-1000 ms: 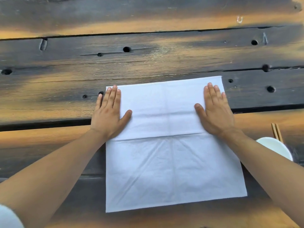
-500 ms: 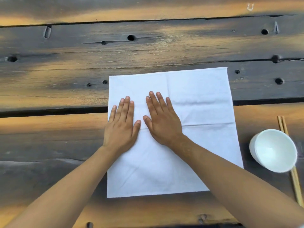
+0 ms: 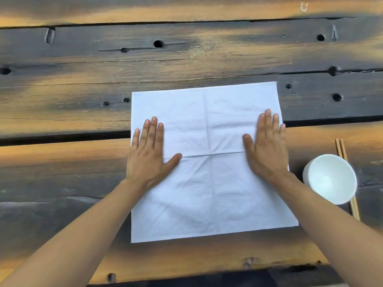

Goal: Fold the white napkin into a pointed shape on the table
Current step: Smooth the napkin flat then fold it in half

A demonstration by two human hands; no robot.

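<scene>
Palms flat, fingers straight, left hand (image 3: pixel 148 154) and right hand (image 3: pixel 267 148) press the white napkin's (image 3: pixel 207 193) side edges; uneven pressure could skew it toward the bowl (image 3: pixel 331 179).

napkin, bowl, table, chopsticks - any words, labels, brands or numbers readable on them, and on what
None: no readable text anywhere.
White napkin: blank, only creases.
White bowl: plain.
Chopsticks: unmarked.
Wooden table: a pale U-shaped mark, too blurred to tell if it is a letter.
</scene>
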